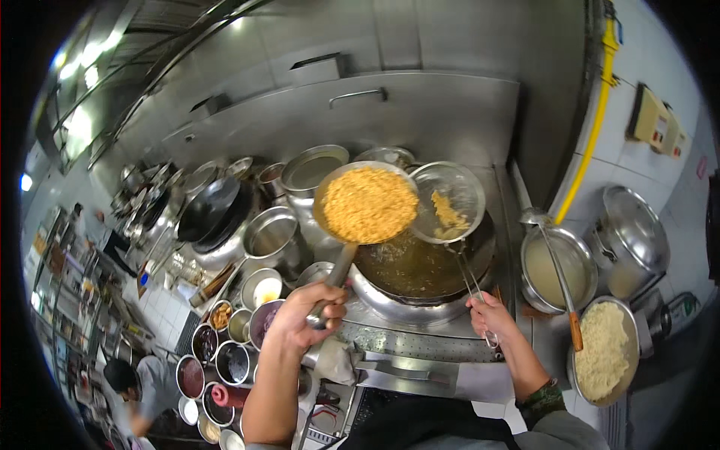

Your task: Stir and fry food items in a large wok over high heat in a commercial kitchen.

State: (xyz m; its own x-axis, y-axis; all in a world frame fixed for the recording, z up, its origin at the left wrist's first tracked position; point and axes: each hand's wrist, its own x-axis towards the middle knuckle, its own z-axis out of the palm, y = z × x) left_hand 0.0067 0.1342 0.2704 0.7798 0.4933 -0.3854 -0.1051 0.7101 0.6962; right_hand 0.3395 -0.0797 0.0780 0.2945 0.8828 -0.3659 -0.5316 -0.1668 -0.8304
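Note:
My left hand point(306, 311) is closed round the thick handle of a wide, shallow skimmer point(346, 262). Golden fried crumbs point(369, 204) heap in its bowl and hide whether the bottom is perforated. In my right hand point(491, 316) is the thin wire handle of a round mesh strainer point(469, 184), where a small clump of the same crumbs point(448, 217) lies. Both bowls are side by side above the back part of a large wok point(409, 277) of brownish oil. The strainer is over the wok's back right rim.
Left stand a deep metal pot point(271, 232), a dark wok point(214, 214) and several ingredient tubs point(234, 361). At right are a pot of cloudy liquid point(555, 274) with a ladle point(559, 262) across it and a bowl of pale crumbs point(604, 352). A person point(146, 382) is at lower left.

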